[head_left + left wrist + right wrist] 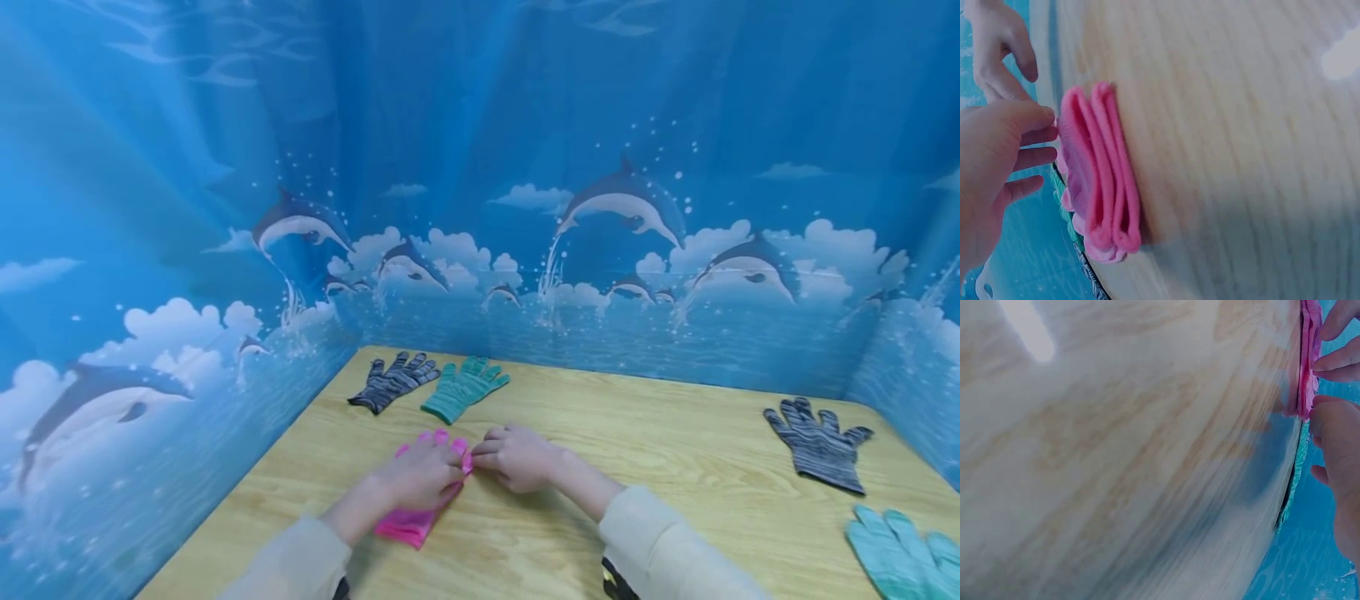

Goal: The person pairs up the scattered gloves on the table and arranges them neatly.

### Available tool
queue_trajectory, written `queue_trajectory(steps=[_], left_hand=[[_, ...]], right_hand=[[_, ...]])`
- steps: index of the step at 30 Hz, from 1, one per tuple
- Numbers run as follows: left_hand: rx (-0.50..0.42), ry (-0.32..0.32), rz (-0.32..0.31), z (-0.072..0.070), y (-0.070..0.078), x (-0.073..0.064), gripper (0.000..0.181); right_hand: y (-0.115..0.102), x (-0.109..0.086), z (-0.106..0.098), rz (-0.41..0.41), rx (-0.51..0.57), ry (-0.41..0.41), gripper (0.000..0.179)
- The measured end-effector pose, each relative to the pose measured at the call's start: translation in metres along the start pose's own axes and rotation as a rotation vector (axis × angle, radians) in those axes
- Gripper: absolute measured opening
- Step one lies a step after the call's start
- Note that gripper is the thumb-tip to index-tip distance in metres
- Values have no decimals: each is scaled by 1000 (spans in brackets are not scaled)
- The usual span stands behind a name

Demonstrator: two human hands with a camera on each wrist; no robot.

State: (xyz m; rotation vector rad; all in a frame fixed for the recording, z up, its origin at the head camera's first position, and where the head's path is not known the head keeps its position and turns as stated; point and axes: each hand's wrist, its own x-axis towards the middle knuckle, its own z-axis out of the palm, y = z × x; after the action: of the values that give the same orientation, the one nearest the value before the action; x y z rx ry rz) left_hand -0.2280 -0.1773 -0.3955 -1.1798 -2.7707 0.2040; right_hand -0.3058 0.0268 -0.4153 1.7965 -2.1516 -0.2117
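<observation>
Two pink knit gloves [408, 527] lie stacked on the wooden table, fingers pointing away; the left wrist view shows their two cuffs [1113, 175] one over the other. My left hand [426, 477] rests over the palm part, its fingers fairly straight and the fingertips at the right edge. From the right, my right hand [521, 458] pinches the pink glove's outermost finger between thumb and fingertips. In the right wrist view both hands meet at the pink edge [1307, 369]. Part of the stack is hidden under my left hand.
Behind the pink gloves lie a grey-black striped glove [393, 382] and a green glove [463, 389]. At the right are another grey striped glove [821, 446] and a light green glove [907, 554]. A blue dolphin-print curtain [480, 183] borders the wooden table [637, 417].
</observation>
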Motion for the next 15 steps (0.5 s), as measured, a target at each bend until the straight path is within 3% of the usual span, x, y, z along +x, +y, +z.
queue_trajectory(steps=[9, 15], left_hand=[[0, -20, 8, 10, 4, -2, 15], [-63, 61, 27, 10, 1, -7, 13]], right_hand=[[-2, 2, 4, 16, 14, -36, 25], [-4, 10, -1, 128, 150, -12, 22]])
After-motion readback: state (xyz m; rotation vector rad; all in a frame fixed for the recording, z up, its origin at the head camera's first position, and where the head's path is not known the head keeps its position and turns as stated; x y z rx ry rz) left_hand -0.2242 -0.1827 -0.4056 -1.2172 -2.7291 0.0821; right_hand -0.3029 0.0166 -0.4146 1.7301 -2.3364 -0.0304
